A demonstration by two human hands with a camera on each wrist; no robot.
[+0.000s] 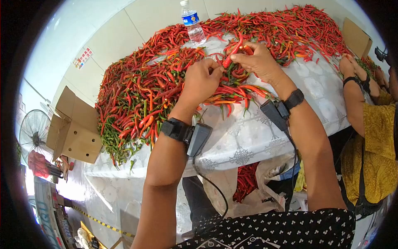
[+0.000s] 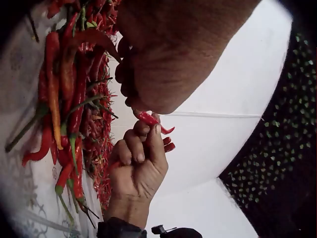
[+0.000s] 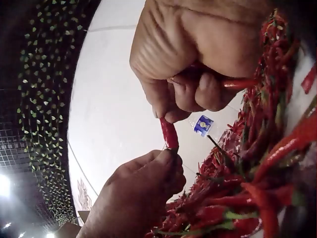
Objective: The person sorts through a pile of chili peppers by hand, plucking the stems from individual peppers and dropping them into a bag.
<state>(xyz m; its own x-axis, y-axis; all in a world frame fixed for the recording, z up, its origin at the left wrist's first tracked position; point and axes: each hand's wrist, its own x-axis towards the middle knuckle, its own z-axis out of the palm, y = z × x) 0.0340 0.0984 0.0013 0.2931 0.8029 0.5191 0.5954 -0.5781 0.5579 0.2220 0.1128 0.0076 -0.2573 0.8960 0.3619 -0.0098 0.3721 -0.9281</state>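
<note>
On my feed the red chilli looks glossy, smooth and tapered, just in front of the clear plastic bottle and right of it. The left hand pinches its lower end; the right hand pinches its body, more red tucked behind the fingertips. Well below the bottle, I see a pale bag containing red chillies; left of it, a cardboard box.

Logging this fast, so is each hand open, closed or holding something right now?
Left hand: closed, pinching one end of a red chili.
Right hand: closed, pinching that same chili, with another chili in its curled fingers.
</note>
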